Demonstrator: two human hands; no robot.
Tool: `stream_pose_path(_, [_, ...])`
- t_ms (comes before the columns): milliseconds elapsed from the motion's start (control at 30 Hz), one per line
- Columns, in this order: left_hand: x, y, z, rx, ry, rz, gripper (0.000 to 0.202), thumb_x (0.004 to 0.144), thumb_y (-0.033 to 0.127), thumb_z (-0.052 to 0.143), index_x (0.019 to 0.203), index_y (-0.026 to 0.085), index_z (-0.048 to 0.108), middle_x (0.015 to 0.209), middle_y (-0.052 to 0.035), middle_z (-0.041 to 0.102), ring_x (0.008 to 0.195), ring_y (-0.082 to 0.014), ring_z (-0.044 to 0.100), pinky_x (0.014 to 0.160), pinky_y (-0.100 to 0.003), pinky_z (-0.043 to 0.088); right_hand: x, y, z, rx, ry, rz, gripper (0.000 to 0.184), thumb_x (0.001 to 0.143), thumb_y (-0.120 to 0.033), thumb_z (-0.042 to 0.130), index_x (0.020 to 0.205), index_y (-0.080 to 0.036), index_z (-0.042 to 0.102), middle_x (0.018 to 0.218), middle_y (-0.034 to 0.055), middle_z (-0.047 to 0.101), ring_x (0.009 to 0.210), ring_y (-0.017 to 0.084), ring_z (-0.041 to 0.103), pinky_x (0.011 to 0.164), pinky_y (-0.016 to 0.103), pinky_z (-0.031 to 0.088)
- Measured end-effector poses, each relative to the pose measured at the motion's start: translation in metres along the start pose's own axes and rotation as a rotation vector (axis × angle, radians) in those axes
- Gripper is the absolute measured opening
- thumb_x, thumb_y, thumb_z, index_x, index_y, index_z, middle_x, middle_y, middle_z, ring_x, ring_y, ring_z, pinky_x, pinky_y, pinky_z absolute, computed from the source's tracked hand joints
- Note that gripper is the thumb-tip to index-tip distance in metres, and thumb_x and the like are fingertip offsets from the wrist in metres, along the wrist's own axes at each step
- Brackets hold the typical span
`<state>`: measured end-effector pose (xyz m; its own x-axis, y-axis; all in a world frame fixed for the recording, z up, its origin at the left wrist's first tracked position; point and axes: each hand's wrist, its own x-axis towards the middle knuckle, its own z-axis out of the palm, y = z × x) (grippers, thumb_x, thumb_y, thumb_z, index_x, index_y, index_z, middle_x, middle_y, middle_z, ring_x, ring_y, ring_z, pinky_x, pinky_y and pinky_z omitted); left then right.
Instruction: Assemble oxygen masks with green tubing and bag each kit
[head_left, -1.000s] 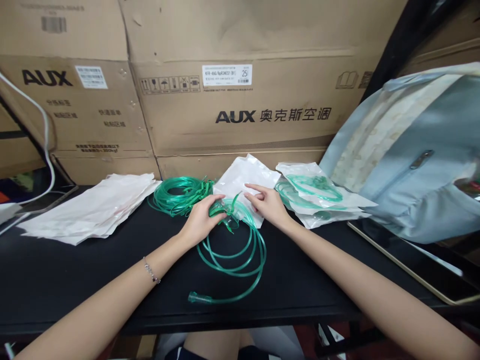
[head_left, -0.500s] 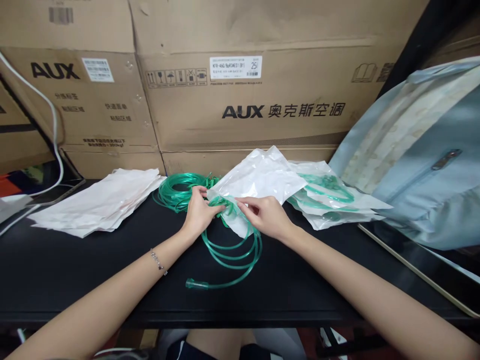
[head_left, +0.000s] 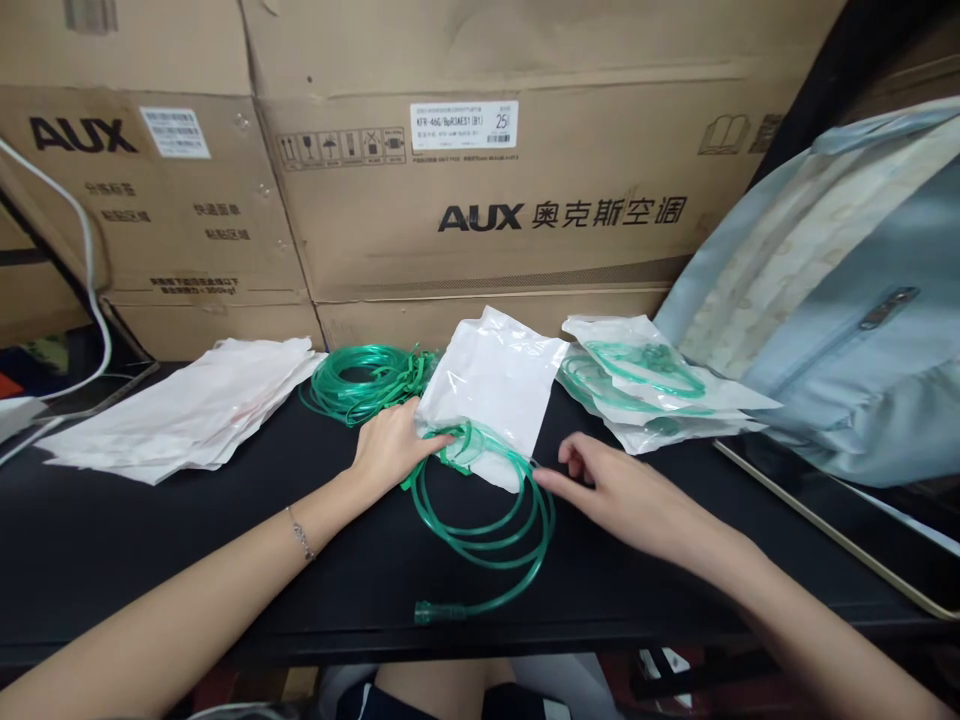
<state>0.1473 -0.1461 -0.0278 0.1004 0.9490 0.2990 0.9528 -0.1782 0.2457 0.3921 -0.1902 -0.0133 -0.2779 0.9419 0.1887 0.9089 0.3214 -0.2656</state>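
A coil of green tubing (head_left: 487, 525) lies on the black table (head_left: 135, 540), its connector end near the front edge. Its mask end sits partly inside a clear plastic bag (head_left: 495, 385). My left hand (head_left: 386, 450) grips the bag's open edge and the mask end, fingers closed round them. My right hand (head_left: 619, 490) hovers just right of the coil, index finger stretched toward the tubing, holding nothing.
A stack of empty plastic bags (head_left: 187, 410) lies at the left. Another green tubing coil (head_left: 360, 380) sits behind my left hand. Filled bags (head_left: 652, 390) lie at the right beside a pale blue bag (head_left: 847, 300). Cardboard boxes (head_left: 487, 190) wall the back.
My right hand has let go of the bag and moved down to the right of the coil. The bag has settled flat and the coil has shifted slightly toward the front.
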Motion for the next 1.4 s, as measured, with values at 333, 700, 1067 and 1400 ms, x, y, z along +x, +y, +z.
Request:
stream_pose_path(333, [0.002, -0.004, 0.009, -0.265, 0.074, 0.015, 0.037, 0.066, 0.044, 0.064, 0.084, 0.019, 0.044, 0.074, -0.0010, 0.059, 0.072, -0.0229, 0.060, 0.054, -0.025, 0.036, 0.020, -0.006, 0.038, 0.101, 0.033, 0.100, 0.035, 0.074, -0.042, 0.056, 0.094, -0.013, 0.057, 0.094, 0.0126, 0.055, 0.092, 0.026, 0.053, 0.081, 0.038, 0.042])
stream_pose_path(700, [0.001, -0.002, 0.014, -0.754, 0.332, -0.073, 0.030, 0.057, 0.030, 0.071, 0.070, 0.017, 0.046, 0.066, 0.0036, 0.052, 0.064, -0.0129, 0.049, 0.056, -0.021, 0.035, 0.036, -0.012, 0.040, 0.848, 0.238, 0.186, 0.021, 0.073, -0.025, 0.050, 0.088, -0.020, 0.037, 0.075, -0.0011, 0.056, 0.062, 0.013, 0.055, 0.058, 0.026, 0.045])
stream_pose_path(1067, [0.001, 0.001, 0.017, -0.955, 0.417, -0.119, 0.031, 0.058, 0.028, 0.071, 0.081, 0.013, 0.059, 0.082, -0.0024, 0.063, 0.074, -0.0159, 0.056, 0.065, -0.022, 0.042, 0.040, -0.025, 0.031, 1.370, -0.148, 0.354, 0.014, 0.075, -0.016, 0.058, 0.088, -0.012, 0.062, 0.085, 0.0062, 0.066, 0.070, 0.013, 0.061, 0.061, 0.029, 0.058])
stream_pose_path(1400, [-0.010, 0.015, 0.000, -1.100, 0.148, -0.209, 0.051, 0.051, 0.025, 0.076, 0.095, 0.012, 0.054, 0.092, -0.0067, 0.065, 0.079, -0.0190, 0.061, 0.068, -0.027, 0.047, 0.075, -0.018, 0.032, 1.103, 0.318, 0.284, 0.025, 0.072, -0.036, 0.061, 0.083, -0.015, 0.058, 0.063, 0.0009, 0.059, 0.042, 0.011, 0.052, 0.030, 0.023, 0.047])
